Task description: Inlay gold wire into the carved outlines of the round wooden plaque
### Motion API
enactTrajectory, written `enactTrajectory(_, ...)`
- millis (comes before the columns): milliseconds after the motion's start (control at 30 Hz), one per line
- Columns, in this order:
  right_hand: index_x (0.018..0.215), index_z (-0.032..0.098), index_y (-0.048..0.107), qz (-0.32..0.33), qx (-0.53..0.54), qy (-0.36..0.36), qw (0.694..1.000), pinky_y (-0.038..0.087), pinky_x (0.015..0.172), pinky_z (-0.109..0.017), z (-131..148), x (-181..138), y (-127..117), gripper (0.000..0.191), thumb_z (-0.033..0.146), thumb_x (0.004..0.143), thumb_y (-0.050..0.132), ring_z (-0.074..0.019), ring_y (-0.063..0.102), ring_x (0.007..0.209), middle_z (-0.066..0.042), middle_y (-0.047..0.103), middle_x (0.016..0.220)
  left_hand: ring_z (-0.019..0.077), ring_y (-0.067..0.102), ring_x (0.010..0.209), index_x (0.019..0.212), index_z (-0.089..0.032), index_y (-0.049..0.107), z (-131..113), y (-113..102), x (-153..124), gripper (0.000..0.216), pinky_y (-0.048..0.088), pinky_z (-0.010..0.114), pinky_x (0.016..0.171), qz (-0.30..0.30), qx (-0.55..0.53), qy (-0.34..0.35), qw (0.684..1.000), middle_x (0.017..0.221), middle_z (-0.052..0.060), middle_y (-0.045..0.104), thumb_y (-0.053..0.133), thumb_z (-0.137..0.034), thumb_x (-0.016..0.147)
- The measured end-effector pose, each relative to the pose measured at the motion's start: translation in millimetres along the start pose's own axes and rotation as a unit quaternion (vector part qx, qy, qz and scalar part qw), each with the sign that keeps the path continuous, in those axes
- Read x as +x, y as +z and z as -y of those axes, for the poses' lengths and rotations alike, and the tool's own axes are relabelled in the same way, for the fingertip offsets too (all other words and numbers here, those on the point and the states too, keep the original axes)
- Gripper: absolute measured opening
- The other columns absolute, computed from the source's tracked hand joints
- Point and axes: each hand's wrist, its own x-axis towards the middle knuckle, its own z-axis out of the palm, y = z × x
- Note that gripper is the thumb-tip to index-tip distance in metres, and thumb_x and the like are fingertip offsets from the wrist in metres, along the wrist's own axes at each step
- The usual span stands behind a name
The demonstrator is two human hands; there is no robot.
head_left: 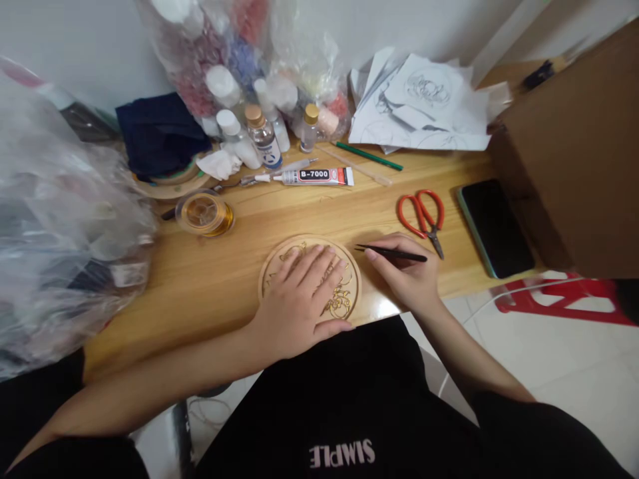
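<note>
Flat on a round wooden plate point(353, 279) lies my left hand point(299, 299), its fingers stretched out and a little apart. Gold wire shapes point(340, 303) on the plate show between and beside the fingers; the rest of the pattern is hidden under the hand. My right hand point(407, 276) rests on the table to the right of the plate. Between its thumb and fingers it holds black tweezers point(399, 253), with the tips pointing left toward the plate's rim. Red-handled pliers point(424, 219) lie just beyond the right hand.
Behind the plate lie a B-7000 glue tube point(317, 176), a green pencil point(369, 156) and a spool of gold wire point(204, 213). Small bottles point(264, 136) and drawings point(424, 100) are at the back. A phone point(494, 226) and cardboard box point(574, 153) border the right; plastic bags point(64, 233) fill the left.
</note>
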Motion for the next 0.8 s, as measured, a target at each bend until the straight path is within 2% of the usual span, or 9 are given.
enactTrajectory(100, 0.081, 0.021, 0.071, 0.004, 0.009, 0.004, 1.000, 0.053, 0.064, -0.028, -1, 0, 1, 0.004, 0.022, 0.077, 0.072, -0.0130, 0.064, 0.071, 0.000, 0.070, 0.076, 0.0379, 0.038, 0.134, 0.137, -0.002, 0.045, -3, -9, -8, 0.080, 0.030, 0.056, 0.110, -0.010, 0.000, 0.003, 1.000, 0.142, 0.024, 0.046, 0.044, -0.066, 0.090)
enactTrajectory(200, 0.080, 0.021, 0.071, 0.005, 0.020, 0.006, 1.000, 0.053, 0.065, -0.030, -4, 0, 2, 0.006, 0.025, 0.077, 0.072, -0.0141, 0.064, 0.071, -0.001, 0.070, 0.076, 0.0367, 0.040, 0.135, 0.137, -0.016, 0.049, -10, -7, -18, 0.066, 0.033, 0.053, 0.109, 0.034, 0.018, 0.056, 0.998, 0.144, 0.020, 0.045, 0.057, -0.059, 0.087)
enactTrajectory(300, 0.081, 0.020, 0.072, 0.007, 0.027, -0.002, 1.000, 0.053, 0.066, -0.030, -6, -1, 2, 0.008, 0.027, 0.077, 0.071, -0.0144, 0.065, 0.071, -0.002, 0.070, 0.076, 0.0362, 0.036, 0.138, 0.136, -0.027, 0.050, -15, 2, -24, 0.054, 0.035, 0.053, 0.108, 0.027, 0.037, 0.065, 0.997, 0.150, 0.016, 0.039, 0.062, -0.048, 0.088)
enactTrajectory(433, 0.081, 0.020, 0.072, 0.004, 0.033, -0.008, 0.999, 0.054, 0.066, -0.032, -7, -3, 2, 0.011, 0.030, 0.076, 0.072, -0.0156, 0.065, 0.071, -0.003, 0.071, 0.076, 0.0331, 0.034, 0.140, 0.131, -0.028, 0.056, -14, 5, -32, 0.040, 0.035, 0.052, 0.110, 0.001, 0.050, 0.058, 0.997, 0.150, 0.013, 0.039, 0.057, -0.028, 0.092)
enactTrajectory(600, 0.079, 0.020, 0.069, -0.040, 0.055, -0.013, 0.998, 0.056, 0.066, -0.033, -8, -3, 4, 0.015, 0.034, 0.076, 0.071, -0.0165, 0.067, 0.070, -0.004, 0.071, 0.075, 0.0321, 0.036, 0.139, 0.126, -0.022, 0.061, -12, 1, -46, 0.040, 0.040, 0.050, 0.107, -0.038, 0.080, 0.060, 0.994, 0.146, 0.015, 0.044, 0.051, -0.010, 0.088)
enactTrajectory(800, 0.085, 0.021, 0.067, -0.056, 0.059, -0.021, 0.996, 0.058, 0.068, -0.034, -12, -4, 5, 0.023, 0.042, 0.079, 0.067, -0.0176, 0.068, 0.072, -0.004, 0.071, 0.079, 0.0263, 0.042, 0.136, 0.114, -0.020, 0.064, -10, 9, -57, 0.031, 0.047, 0.044, 0.102, -0.142, 0.117, 0.032, 0.982, 0.138, 0.016, 0.053, 0.046, -0.006, 0.093)
